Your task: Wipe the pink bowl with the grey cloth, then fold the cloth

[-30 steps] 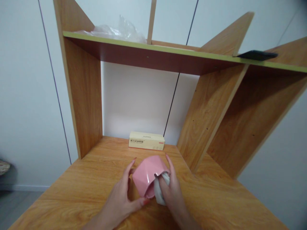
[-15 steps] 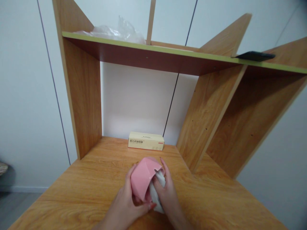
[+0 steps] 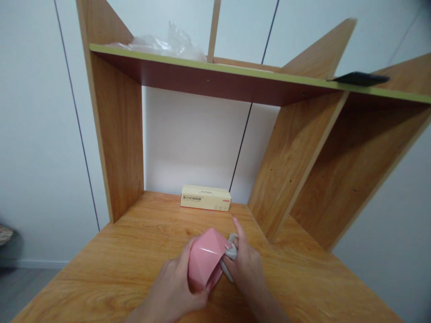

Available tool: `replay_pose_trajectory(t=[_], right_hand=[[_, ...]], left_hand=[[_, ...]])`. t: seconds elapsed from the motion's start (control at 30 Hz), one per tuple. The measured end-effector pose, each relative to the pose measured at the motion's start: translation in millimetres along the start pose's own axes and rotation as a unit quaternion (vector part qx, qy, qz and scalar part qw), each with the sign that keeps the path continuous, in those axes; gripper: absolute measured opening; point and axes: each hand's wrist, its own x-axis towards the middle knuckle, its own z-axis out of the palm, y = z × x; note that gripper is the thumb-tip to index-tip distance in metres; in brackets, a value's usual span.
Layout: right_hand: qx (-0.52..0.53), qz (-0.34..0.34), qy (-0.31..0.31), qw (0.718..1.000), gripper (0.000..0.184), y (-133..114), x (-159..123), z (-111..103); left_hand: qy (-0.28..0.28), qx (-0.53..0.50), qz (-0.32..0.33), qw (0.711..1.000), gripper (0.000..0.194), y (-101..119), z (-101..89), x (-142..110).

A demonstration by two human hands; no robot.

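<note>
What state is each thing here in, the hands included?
Left hand: curled around the pink container
Right hand: gripping the pale cloth
Pink container: tilted, its open mouth toward the right hand
Pale cloth: bunched at the container's rim; damp or dry, cannot tell
Cream box: lying on the desk, looks closed
Clear plastic bag: crumpled on the shelf
Dark flat object: lying on the shelf

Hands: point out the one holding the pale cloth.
The right hand: it has the pale cloth bunched at the rim of the pink container. The left hand instead grips the container's outer side.
</note>
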Motion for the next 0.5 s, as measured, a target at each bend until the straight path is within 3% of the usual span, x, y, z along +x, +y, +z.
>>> replay_pose_trajectory(t=[0.17,0.3,0.5], right_hand=[[0.081,0.038,-0.032,0.995,0.072,-0.5,-1.6,4.9],[0.185,0.081,-0.061,0.977,0.071,-0.8,-4.5,7.3],[0.344,0.232,-0.017,0.91,0.068,-14.0,-4.7,8.6]], left_hand=[[-0.041,-0.03,0.023,0.998,0.076,-0.1,-7.2,-1.6],[-0.007,-0.066,0.034,0.997,0.072,-3.6,-7.6,-0.5],[0.021,-0.211,-0.006,0.977,0.096,-14.5,5.4,0.5]])
